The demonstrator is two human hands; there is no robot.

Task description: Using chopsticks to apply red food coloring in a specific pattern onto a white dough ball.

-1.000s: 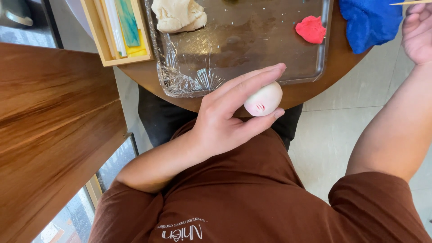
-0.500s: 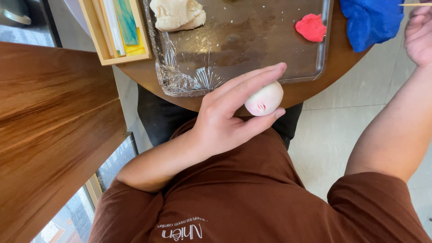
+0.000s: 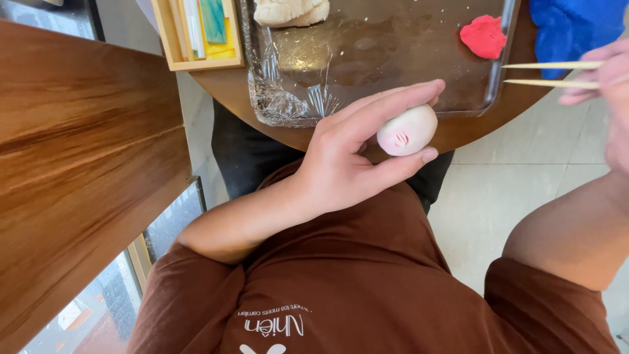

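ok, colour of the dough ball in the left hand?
White ball with a small pink mark, clearest in the head view.

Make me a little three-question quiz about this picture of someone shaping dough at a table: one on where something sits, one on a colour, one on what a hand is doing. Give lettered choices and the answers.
1. Where does the red lump lie?
A. On the tray, near its right edge
B. In the wooden box
C. In the left hand

2. What colour is the large lump at the top right corner?
A. Yellow
B. Blue
C. White

3. What is the left hand doing?
A. Lying flat on the table
B. Holding two thin sticks
C. Gripping a pale ball

Answers
1. A: the red lump rests on the wrapped tray close to its right rim.
2. B: the large lump beside the tray is blue.
3. C: the left hand closes fingers and thumb around the pale ball; the two thin sticks are in the right hand.
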